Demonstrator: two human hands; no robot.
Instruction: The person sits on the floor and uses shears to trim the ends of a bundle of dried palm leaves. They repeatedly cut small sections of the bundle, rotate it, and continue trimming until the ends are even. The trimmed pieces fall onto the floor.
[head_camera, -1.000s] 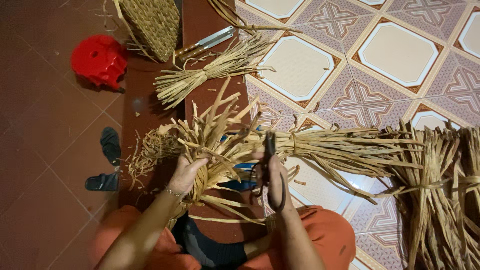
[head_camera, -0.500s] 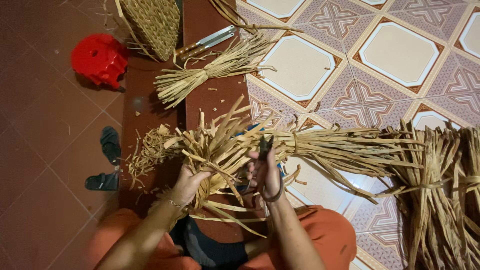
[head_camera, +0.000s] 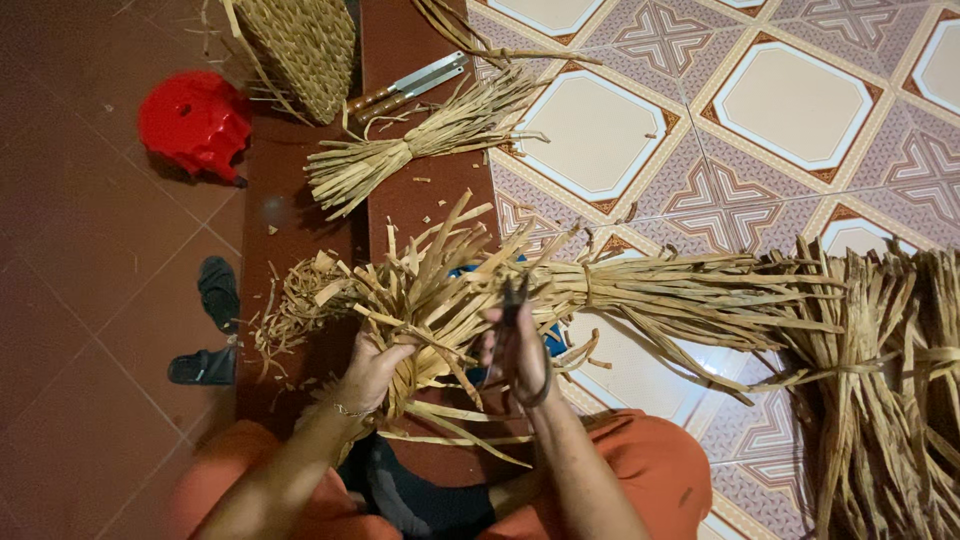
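L hand (head_camera: 372, 368) slid under straw bundle (head_camera: 560, 290); scissors (head_camera: 512, 318) in R hand (head_camera: 520, 352).

Dark red floor tiles (head_camera: 90, 300) meet patterned floor tiles (head_camera: 790, 100).

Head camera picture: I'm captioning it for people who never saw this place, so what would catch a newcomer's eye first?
The big bundle of dried straw strips fanning across the middle, gripped by the left hand while the right hand works dark scissors into it. Next, the bright red plastic stool at upper left on the brown floor, and the patterned tiles at upper right.
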